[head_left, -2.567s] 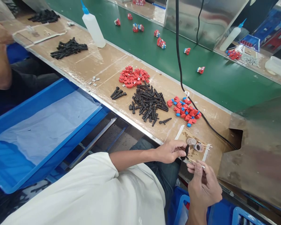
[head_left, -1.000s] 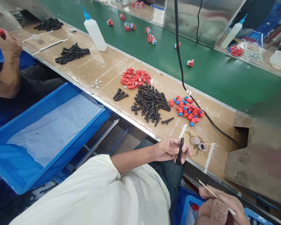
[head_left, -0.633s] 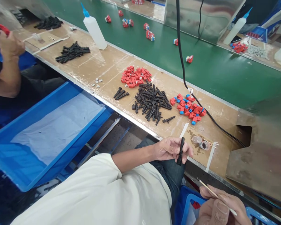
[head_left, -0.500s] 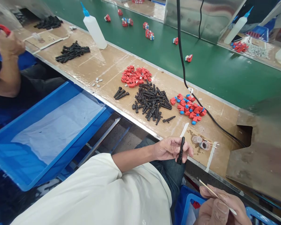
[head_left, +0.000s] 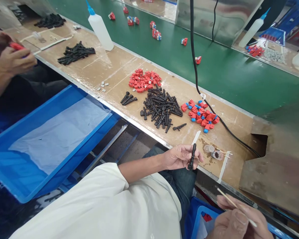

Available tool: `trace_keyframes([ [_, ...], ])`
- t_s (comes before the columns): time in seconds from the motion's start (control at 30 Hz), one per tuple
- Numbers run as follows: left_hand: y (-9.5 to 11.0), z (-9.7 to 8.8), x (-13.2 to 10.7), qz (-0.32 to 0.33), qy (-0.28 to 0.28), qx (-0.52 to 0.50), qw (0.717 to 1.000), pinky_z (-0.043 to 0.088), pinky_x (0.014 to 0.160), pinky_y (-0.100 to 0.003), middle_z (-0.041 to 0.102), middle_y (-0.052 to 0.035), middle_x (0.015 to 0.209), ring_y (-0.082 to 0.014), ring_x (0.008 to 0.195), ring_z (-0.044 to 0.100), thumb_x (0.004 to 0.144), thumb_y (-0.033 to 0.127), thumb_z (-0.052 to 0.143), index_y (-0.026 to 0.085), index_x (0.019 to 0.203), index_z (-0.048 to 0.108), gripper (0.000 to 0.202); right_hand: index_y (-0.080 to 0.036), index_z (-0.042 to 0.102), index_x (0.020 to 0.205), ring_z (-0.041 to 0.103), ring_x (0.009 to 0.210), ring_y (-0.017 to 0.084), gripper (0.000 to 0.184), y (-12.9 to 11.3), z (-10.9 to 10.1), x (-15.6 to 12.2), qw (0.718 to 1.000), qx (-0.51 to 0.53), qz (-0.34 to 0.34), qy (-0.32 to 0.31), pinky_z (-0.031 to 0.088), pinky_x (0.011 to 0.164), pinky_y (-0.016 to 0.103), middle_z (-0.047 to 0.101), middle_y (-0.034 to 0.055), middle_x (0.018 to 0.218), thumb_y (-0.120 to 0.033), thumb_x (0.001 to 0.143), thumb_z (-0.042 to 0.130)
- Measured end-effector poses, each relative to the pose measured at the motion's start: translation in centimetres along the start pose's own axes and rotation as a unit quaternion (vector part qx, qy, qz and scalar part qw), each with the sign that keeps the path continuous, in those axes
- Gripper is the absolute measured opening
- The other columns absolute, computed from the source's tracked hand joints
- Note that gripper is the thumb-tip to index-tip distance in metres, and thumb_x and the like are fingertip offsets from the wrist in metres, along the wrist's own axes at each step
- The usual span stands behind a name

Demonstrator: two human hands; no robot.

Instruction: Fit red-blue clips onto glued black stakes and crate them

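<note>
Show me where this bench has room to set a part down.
Bare patches: between the bottle, white chips and red pile; and between the cable, green surface and brownish panel. Crowded: the row of red pile, black pile and red-and-blue pile, and the spot with the cups and sticks by the left hand.

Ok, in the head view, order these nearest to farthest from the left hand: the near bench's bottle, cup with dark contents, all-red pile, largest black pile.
1. Cup with dark contents: right of the left hand.
2. Largest black pile: ahead, slightly left.
3. All-red pile: behind the black one, farther left.
4. Bottle: farthest ahead and left.
</note>
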State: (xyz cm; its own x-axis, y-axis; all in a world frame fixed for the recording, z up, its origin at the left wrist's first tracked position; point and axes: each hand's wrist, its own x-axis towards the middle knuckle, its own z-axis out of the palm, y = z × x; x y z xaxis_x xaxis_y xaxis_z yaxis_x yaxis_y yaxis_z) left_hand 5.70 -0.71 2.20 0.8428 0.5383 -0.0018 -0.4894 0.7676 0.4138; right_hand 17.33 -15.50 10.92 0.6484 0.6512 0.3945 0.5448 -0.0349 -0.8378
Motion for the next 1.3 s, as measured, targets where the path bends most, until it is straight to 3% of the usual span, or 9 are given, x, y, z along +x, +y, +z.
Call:
trace_keyframes([
  [0.1,0.1,0.0,0.0,0.006,0.007,-0.022,1.000,0.042,0.056,-0.023,0.066,-0.0076,0.090,-0.0103,0.061,0.060,0.061,0.038,0.091,0.012,0.082,0.061,0.045,-0.016,0.069,0.084,0.063,0.054,0.020,0.016,2.3,1.4,2.9,0.989,0.026,-0.022,0.144,0.052,0.052,0.036,0.066,0.0035,0.072,-0.031,0.087,0.069],
  [0.13,0.1,0.0,0.0,0.007,0.006,-0.026,1.000,0.042,0.056,-0.023,0.065,-0.0073,0.090,-0.0102,0.061,0.060,0.062,0.037,0.091,0.012,0.081,0.061,0.044,-0.015,0.071,0.088,0.066,0.058,0.021,0.018,3.7,1.8,3.9,0.989,0.008,-0.017,0.144,0.054,0.057,0.037,0.067,0.0041,0.073,-0.032,0.087,0.069],
  [0.3,0.0,-0.3,-0.2,0.011,0.004,-0.029,1.000,0.043,0.057,-0.023,0.065,-0.0070,0.091,-0.0104,0.064,0.060,0.062,0.037,0.091,0.012,0.081,0.062,0.043,-0.012,0.073,0.091,0.066,0.067,0.018,0.037,10.5,3.1,7.3,0.995,-0.094,0.013,0.012,0.055,0.067,0.032,0.069,0.0068,0.082,-0.048,0.088,0.064],
  [0.4,0.1,-0.6,-0.2,0.012,0.013,-0.020,1.000,0.043,0.056,-0.022,0.065,-0.0069,0.089,-0.0095,0.062,0.058,0.061,0.038,0.091,0.012,0.082,0.062,0.045,-0.012,0.074,0.089,0.061,0.065,0.016,0.044,12.1,3.6,7.7,0.992,-0.120,0.010,-0.037,0.052,0.063,0.030,0.067,0.0071,0.083,-0.054,0.086,0.062],
  [0.53,0.3,-0.7,-0.2,0.007,0.018,-0.017,1.000,0.041,0.055,-0.022,0.066,-0.0069,0.087,-0.0100,0.061,0.058,0.061,0.039,0.091,0.012,0.082,0.062,0.045,-0.013,0.075,0.097,0.051,0.058,0.013,0.048,11.7,3.9,7.6,0.989,-0.135,0.007,-0.064,0.047,0.059,0.028,0.061,0.0034,0.077,-0.057,0.082,0.065],
  [0.77,0.5,-0.4,-0.1,0.000,-0.006,-0.055,0.998,0.037,0.053,-0.024,0.066,-0.0104,0.092,-0.0117,0.062,0.059,0.066,0.034,0.087,0.012,0.084,0.063,0.038,-0.010,0.063,0.126,0.046,0.054,0.010,0.072,10.2,3.1,7.3,0.988,-0.117,0.086,-0.051,0.042,0.057,0.026,0.058,-0.0013,0.074,-0.058,0.073,0.072],
  [0.87,0.5,-0.4,-0.2,0.002,-0.009,-0.059,0.998,0.036,0.054,-0.024,0.067,-0.0125,0.095,-0.0116,0.061,0.058,0.067,0.034,0.086,0.012,0.084,0.062,0.036,-0.010,0.061,0.129,0.046,0.054,0.010,0.074,9.8,2.8,7.1,0.985,-0.132,0.099,-0.045,0.042,0.058,0.026,0.059,-0.0014,0.075,-0.058,0.073,0.073],
  [1.07,0.8,-0.3,-0.5,-0.004,-0.002,-0.053,0.999,0.034,0.054,-0.025,0.063,-0.0088,0.088,-0.0121,0.062,0.057,0.066,0.033,0.085,0.013,0.082,0.060,0.036,-0.009,0.055,0.134,0.049,0.057,0.012,0.079,9.3,2.2,6.9,0.981,-0.154,0.112,-0.045,0.043,0.061,0.028,0.059,-0.0026,0.073,-0.055,0.073,0.075],
  [1.3,1.0,-0.1,-0.6,-0.007,-0.018,-0.054,0.998,0.031,0.052,-0.025,0.061,-0.0098,0.091,-0.0112,0.061,0.053,0.067,0.036,0.084,0.011,0.078,0.063,0.034,-0.011,0.056,0.133,0.048,0.055,0.011,0.073,7.4,1.4,5.8,0.988,-0.111,0.107,0.024,0.043,0.057,0.026,0.059,-0.0032,0.073,-0.051,0.076,0.077],
])
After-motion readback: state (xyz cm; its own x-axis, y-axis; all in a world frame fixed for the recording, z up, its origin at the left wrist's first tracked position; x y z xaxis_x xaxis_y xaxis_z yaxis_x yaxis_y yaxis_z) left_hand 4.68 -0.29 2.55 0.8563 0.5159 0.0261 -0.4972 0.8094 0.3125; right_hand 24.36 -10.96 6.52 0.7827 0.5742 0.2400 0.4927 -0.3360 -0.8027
